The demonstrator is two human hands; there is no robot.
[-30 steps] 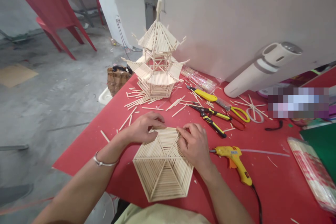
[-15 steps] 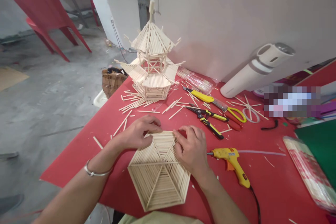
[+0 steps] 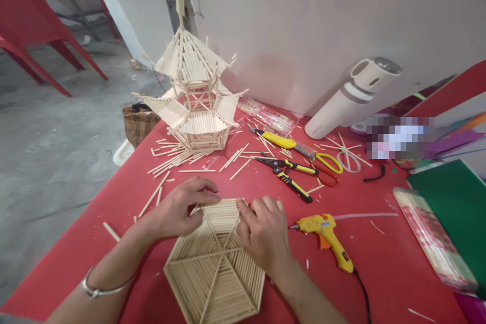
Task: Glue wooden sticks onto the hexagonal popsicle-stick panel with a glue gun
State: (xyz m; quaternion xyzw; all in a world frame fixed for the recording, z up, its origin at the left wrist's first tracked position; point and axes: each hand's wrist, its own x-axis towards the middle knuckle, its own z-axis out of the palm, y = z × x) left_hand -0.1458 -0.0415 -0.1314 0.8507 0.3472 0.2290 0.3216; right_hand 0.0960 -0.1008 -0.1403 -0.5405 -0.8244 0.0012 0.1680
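"Red can be seen all over the surface (image 3: 383, 263), with a pale wall (image 3: 266, 30) behind. Where is the stick panel (image 3: 205, 281)?"

"Between the two hands. Its far left edge is touched by the left hand (image 3: 178, 207), and its far right corner by the right hand (image 3: 264, 230). Fingers are bent on both, but whether it is pinched tight cannot be told."

"How much is done?"

"Every wedge that can be seen looks filled with thin sticks, so most of the panel seems finished. Whether more is needed cannot be told. Beyond the left hand, a stick tower (image 3: 193, 93) is topped with a roof, and loose sticks (image 3: 197, 170) are scattered near it. Right of the right hand, a glue gun (image 3: 326, 235) is laid down."

"What is hard to see?"

"Some fingertips are hidden, the panel's right side is partly covered by the right hand, and its near end is cut off."
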